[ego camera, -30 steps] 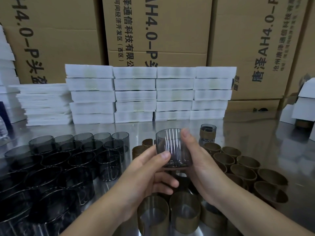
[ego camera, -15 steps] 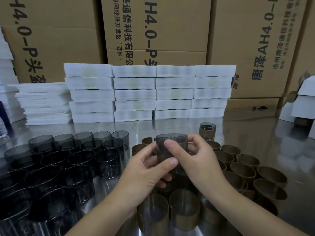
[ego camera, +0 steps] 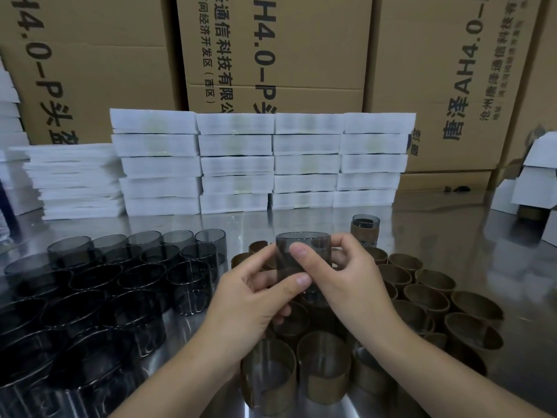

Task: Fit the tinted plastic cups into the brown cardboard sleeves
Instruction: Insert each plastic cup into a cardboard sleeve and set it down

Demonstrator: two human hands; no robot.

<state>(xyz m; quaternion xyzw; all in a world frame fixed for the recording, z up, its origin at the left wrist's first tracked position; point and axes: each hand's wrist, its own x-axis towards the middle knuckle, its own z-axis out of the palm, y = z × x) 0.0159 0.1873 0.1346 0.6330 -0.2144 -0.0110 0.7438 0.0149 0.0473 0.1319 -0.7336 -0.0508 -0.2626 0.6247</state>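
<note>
Facing a wall of tall brown shipping cartons point(ego camera: 271, 55), standing side by side and carrying black print ("AH4.0-P" plus Chinese characters, turned sideways). Looking across a polished steel tabletop point(ego camera: 437, 236), dimly mirroring those cartons. Taking in four neat columns of white foam pads point(ego camera: 307, 164) along its far edge, a looser pile of thin white sheets point(ego camera: 75, 182) to their left, and white folded boxes point(ego camera: 539, 182) at the right edge.

The light is soft and a bit dim. The shiny metal table point(ego camera: 301, 224) shows pale reflections. Edges bend and look blurry.
</note>
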